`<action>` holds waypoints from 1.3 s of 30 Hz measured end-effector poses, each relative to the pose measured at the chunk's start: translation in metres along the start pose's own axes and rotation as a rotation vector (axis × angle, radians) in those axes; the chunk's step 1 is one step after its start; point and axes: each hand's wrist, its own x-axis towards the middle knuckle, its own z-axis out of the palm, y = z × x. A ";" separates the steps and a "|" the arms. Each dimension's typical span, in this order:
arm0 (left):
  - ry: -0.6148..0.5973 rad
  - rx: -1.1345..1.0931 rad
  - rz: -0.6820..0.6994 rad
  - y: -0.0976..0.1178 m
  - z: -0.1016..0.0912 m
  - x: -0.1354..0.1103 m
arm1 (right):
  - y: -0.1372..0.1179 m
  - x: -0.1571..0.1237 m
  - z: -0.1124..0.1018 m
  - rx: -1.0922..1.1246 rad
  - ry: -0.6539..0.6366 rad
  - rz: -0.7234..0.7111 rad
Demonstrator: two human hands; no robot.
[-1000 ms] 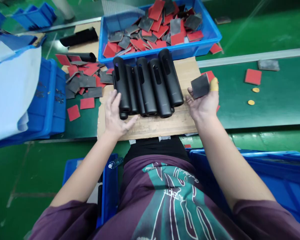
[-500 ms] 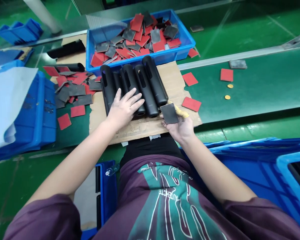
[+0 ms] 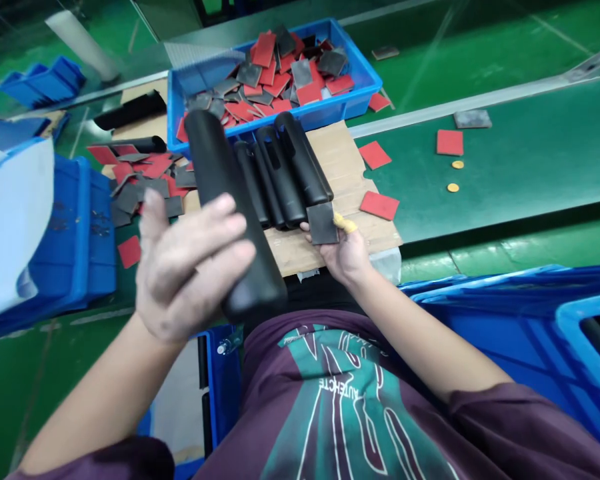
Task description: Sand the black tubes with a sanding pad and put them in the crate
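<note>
Fingers (image 3: 215, 230) of left hand (image 3: 180, 280) clamp black tube (image 3: 210, 153), held above row of tubes (image 3: 285, 170). Right hand (image 3: 347, 253), to their right, pinches grey pad (image 3: 323, 222) at the row's near end. Judged: pickup step; joining pad and tube needs alignment.

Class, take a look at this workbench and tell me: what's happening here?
A person grips a black tube in the left hand, raised above the bench. The right hand pinches a grey square pad by the near ends of other black tubes lying side by side on a cardboard sheet. Behind them, a blue bin holds red and grey pads.
</note>
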 end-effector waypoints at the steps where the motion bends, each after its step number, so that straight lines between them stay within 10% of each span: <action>1: 0.037 0.021 0.189 0.009 -0.002 -0.004 | 0.002 0.003 0.003 -0.004 0.004 -0.024; 5: -0.020 0.034 0.324 0.033 0.018 -0.018 | 0.006 0.008 0.002 -0.084 -0.024 -0.105; 16: -0.478 0.124 -0.095 0.035 0.116 -0.021 | -0.025 -0.019 -0.055 -0.328 0.027 -0.281; 23: -0.719 0.180 -0.421 0.015 0.099 -0.022 | -0.011 -0.024 -0.073 -0.744 -0.091 -0.502; 31: -0.743 0.151 -0.449 0.021 0.110 -0.030 | 0.001 -0.021 -0.062 -1.481 -0.322 -1.074; 39: -0.760 0.128 -0.446 0.027 0.116 -0.017 | -0.010 -0.032 -0.065 -1.828 -0.170 -0.719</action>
